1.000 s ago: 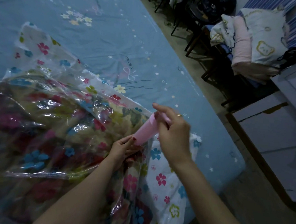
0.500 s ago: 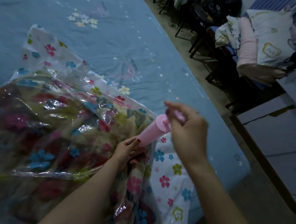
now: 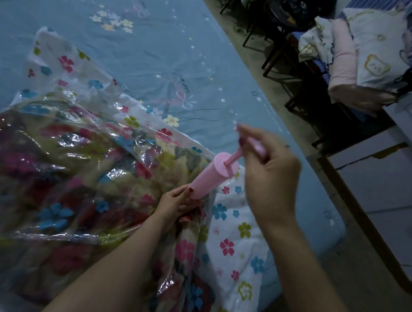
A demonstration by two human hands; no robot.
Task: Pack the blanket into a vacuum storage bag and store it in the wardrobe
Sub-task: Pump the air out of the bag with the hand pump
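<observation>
Bedding in blue covers the bed (image 3: 159,43), where the clear vacuum storage bag (image 3: 83,152) lies with the floral blanket (image 3: 58,194) inside. Left hand (image 3: 176,206) grips the base of the pink pump (image 3: 210,178) standing on the bag; right hand (image 3: 269,175) pinches its raised handle (image 3: 255,146), fingers curled.
</observation>
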